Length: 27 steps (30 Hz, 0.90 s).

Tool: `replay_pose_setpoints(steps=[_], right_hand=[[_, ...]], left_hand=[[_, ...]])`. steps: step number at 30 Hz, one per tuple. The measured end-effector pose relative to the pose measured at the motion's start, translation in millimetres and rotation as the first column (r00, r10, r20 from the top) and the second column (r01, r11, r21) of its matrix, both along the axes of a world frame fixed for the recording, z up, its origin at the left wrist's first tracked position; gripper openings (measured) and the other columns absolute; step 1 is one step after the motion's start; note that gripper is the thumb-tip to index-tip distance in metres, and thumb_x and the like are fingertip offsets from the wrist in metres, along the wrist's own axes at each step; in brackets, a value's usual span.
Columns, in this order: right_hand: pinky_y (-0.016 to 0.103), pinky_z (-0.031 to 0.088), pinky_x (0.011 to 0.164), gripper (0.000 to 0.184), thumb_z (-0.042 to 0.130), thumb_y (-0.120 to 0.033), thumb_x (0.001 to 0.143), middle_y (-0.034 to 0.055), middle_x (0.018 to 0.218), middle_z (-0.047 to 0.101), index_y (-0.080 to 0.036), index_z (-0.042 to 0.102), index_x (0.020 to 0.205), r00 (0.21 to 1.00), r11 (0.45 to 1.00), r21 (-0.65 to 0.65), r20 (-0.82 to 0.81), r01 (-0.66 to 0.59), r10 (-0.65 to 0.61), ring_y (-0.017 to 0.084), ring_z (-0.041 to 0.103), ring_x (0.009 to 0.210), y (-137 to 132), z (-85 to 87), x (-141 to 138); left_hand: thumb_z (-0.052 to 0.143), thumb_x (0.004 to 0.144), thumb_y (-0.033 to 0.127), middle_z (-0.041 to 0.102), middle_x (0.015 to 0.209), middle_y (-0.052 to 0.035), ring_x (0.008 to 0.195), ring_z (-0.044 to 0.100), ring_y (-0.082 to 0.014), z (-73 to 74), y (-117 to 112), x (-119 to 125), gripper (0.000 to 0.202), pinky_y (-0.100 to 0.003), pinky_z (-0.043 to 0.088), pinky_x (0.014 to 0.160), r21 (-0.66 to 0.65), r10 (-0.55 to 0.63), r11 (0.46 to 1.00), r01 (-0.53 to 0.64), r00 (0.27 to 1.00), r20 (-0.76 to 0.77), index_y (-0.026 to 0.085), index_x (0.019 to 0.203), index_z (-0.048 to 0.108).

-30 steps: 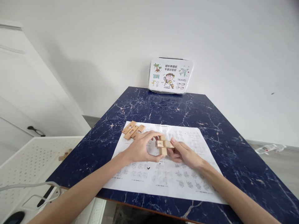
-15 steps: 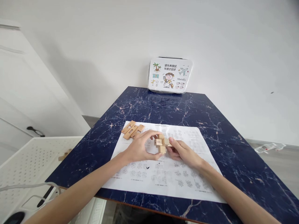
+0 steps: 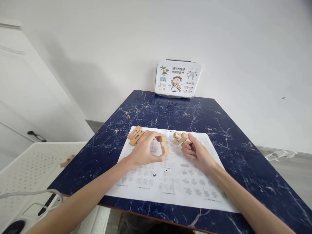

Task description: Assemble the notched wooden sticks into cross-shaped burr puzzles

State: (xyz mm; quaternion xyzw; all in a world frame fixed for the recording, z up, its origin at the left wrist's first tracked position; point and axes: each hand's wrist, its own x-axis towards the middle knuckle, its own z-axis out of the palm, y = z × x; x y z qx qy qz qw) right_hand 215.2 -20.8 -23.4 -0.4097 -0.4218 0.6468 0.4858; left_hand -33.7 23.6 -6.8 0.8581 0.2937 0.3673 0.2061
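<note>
Between the thumb and fingers of my left hand (image 3: 146,148) a notched wooden puzzle piece (image 3: 164,145) stands nearly upright. My right hand (image 3: 197,152) grips a cluster of joined wooden puzzle pieces (image 3: 180,138) with dark marks on one end. A gap separates the cluster from the single piece. Both are held above a white printed sheet (image 3: 156,191) covered with small grey diagrams. Several flat wooden pieces with slots (image 3: 136,136) lie at the sheet's upper left corner, partly hidden by my left hand.
The sheet rests on a dark blue marbled table (image 3: 168,113). A white illustrated case (image 3: 177,79) leans against the wall at the far edge. Left of the table is a white perforated surface (image 3: 41,162) with a cable (image 3: 29,194) and a small wooden item (image 3: 67,161).
The wooden assembly has come apart. My right hand has moved up and right with the joined cluster, while my left hand keeps one notched piece.
</note>
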Motion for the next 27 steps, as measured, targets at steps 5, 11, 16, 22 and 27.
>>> replay_pose_setpoints(steps=[5,11,16,22,27], right_hand=[[0.030,0.013,0.049,0.058,0.056,-0.070,0.099,-0.0080,0.063,0.018,-0.023,0.043,0.068,1.000,0.999,-0.035,-0.004,0.001,-0.001,0.012,0.012,0.054,2,-7.7,-1],[0.030,0.015,0.051,0.057,0.050,-0.068,0.102,-0.0075,0.062,0.023,-0.022,0.045,0.071,0.997,0.997,0.002,0.025,-0.077,0.077,0.011,0.017,0.052,-1,-4.9,-4],[0.031,0.017,0.052,0.060,0.041,-0.070,0.105,-0.0071,0.059,0.027,-0.022,0.043,0.069,0.969,0.970,0.042,0.067,-0.241,0.238,0.011,0.019,0.051,-6,-1.7,-9],[0.032,0.024,0.054,0.063,0.033,-0.071,0.106,-0.0057,0.057,0.031,-0.023,0.040,0.065,0.926,0.949,0.149,0.305,-0.278,0.223,0.012,0.027,0.051,-10,0.2,-13],[0.031,0.031,0.056,0.054,0.037,-0.070,0.104,-0.0039,0.065,0.042,-0.024,0.046,0.077,0.851,0.961,0.267,0.521,-0.079,-0.074,0.015,0.037,0.056,-8,-1.5,-15]], left_hand=[[0.081,0.076,0.035,0.069,0.104,-0.0045,0.105,0.063,-0.0286,-9.7,7,2,0.042,-0.048,0.051,0.096,0.136,0.164,0.980,-0.145,0.976,-0.141,0.023,0.110,0.060],[0.078,0.085,0.036,0.065,0.131,-0.0097,0.126,0.057,-0.0312,-5.5,8,-1,0.047,-0.051,0.045,0.111,0.164,0.194,0.971,-0.171,0.972,-0.135,0.022,0.125,0.060],[0.073,0.095,0.043,0.067,0.128,-0.0081,0.122,0.059,-0.0284,1.6,-2,4,0.032,-0.047,0.048,0.107,0.030,-0.040,0.999,0.043,0.995,-0.090,0.024,0.120,0.066],[0.066,0.101,0.039,0.071,0.105,-0.0059,0.099,0.064,-0.0243,1.6,-4,6,0.018,-0.041,0.053,0.089,-0.065,-0.134,0.989,0.131,0.990,-0.041,0.022,0.105,0.069],[0.069,0.098,0.035,0.072,0.110,-0.0059,0.106,0.065,-0.0248,3.9,-6,8,0.013,-0.044,0.052,0.097,-0.107,-0.151,0.983,0.147,0.988,-0.029,0.023,0.095,0.071]])
